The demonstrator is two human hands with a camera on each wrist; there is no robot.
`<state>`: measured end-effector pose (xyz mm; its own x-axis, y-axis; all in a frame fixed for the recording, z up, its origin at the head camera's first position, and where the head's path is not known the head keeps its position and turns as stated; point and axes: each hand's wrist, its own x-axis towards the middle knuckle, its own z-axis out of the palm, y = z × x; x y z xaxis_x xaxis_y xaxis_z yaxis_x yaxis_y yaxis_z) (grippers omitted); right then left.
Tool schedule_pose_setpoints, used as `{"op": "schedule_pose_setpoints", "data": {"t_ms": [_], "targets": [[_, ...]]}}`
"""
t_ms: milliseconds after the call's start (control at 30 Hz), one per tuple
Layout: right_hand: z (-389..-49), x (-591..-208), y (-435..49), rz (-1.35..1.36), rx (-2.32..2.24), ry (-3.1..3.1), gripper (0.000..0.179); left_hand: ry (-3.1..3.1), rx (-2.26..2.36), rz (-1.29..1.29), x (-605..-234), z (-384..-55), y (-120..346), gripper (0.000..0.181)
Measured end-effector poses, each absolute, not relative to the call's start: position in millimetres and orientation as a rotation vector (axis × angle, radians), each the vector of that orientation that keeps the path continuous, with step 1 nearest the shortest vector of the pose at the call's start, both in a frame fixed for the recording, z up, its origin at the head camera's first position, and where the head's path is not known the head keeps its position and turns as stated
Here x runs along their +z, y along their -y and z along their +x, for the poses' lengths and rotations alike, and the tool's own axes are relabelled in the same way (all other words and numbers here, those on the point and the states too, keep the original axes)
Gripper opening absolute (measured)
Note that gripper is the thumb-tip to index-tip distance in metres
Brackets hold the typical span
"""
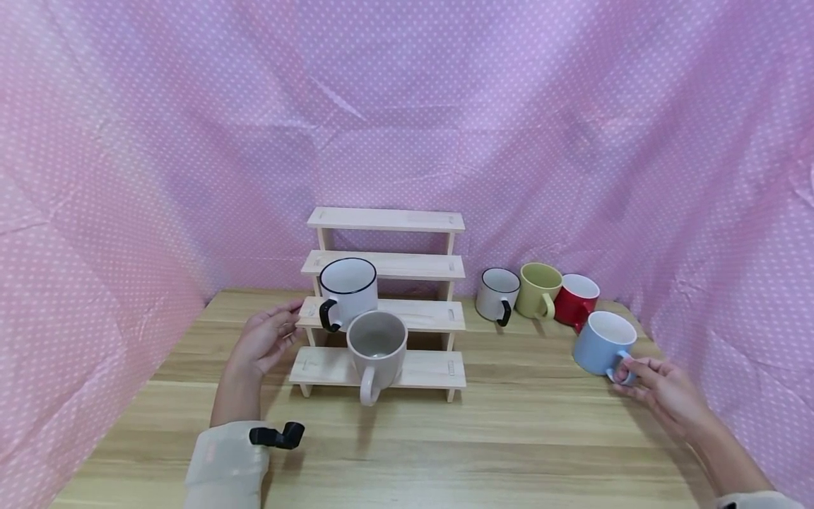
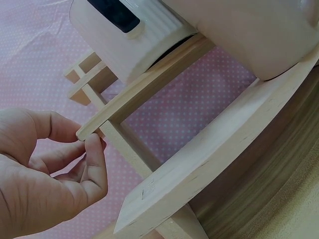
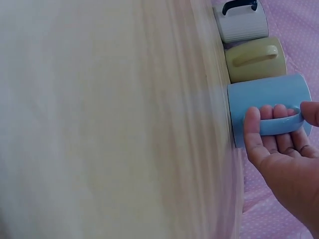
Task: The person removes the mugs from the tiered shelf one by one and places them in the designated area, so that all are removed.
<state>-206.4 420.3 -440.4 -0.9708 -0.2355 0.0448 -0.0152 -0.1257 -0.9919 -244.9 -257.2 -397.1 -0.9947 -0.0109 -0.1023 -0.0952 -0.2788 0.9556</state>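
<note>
My left hand (image 1: 262, 341) pinches the left end of a board on a wooden tiered shelf (image 1: 422, 315); in the left wrist view the fingertips meet at the board's corner. A white mug with a black rim and black handle (image 1: 356, 300) stands on that same tier. One tier lower is a beige mug (image 1: 389, 364), its handle facing the front. Far to the right, my right hand (image 1: 669, 393) holds the handle of a light blue mug (image 1: 593, 345). In the right wrist view the fingers curl through the handle, and the mug is upright at the tabletop.
Behind the blue mug stand a red mug (image 1: 569, 305), a yellow-green mug (image 1: 534, 300) and another white mug with a black handle (image 1: 492, 300), side by side right of the shelf. Pink dotted cloth (image 1: 394, 127) hangs around the back and sides of the wooden table (image 1: 509, 438).
</note>
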Motion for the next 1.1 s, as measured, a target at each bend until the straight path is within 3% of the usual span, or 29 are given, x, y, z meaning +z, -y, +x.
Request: {"op": "schedule_pose_setpoints", "data": {"t_ms": [633,933,1100], "targets": [[-208,-441,-424,-0.296,-2.181,-1.988,0.03,-1.853,2.469,-0.141,-396,-245,256,0.048],[-205,-427,-421,0.059,-1.906,-2.438,0.018,-1.855,2.467,-0.112,-395,-244,254,0.049],[-209,-417,-413,0.256,-1.602,-2.896,0.048,-1.846,2.478,-0.111,-395,-244,254,0.047]]}}
